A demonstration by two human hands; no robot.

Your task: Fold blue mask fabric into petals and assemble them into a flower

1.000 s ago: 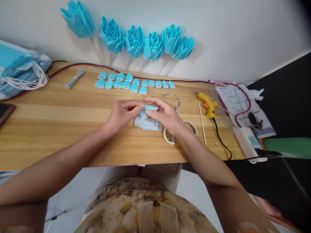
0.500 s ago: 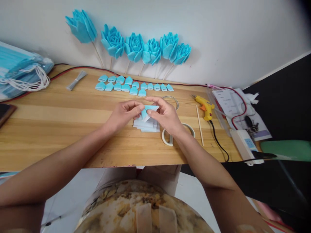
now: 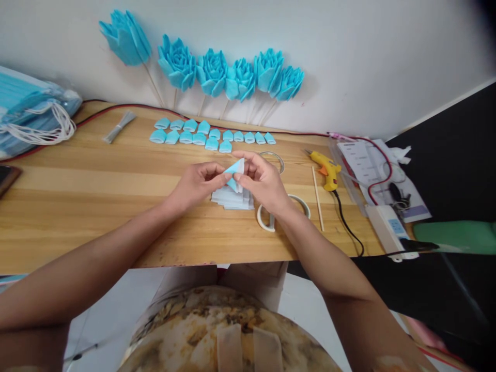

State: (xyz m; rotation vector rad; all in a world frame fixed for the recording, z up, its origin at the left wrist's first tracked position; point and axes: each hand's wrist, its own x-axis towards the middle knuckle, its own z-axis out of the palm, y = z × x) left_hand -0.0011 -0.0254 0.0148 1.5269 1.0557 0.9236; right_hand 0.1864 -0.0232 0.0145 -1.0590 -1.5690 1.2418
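Note:
Between both hands is a folded piece of blue and white fabric, its blue side partly turned outward. My left hand pinches its left edge between thumb and fingers. My right hand grips the right side, thumb in front and fingers behind. Just beneath them on the table lies a stack of white fabric pieces, partly covered by the hands. Beyond the hands, folded blue petals lie in two rows. A ring-shaped roll is partly hidden under my right wrist.
Blue fabric flowers on sticks lean against the wall. A yellow glue gun and a wooden stick lie at right, near a power strip. Face masks and a bundle of grey ties are at left.
The fabric piece has been folded further: its right-hand flap, pointing sideways before, now stands more upright and shows a white edge. Both hands stay in nearly the same place.

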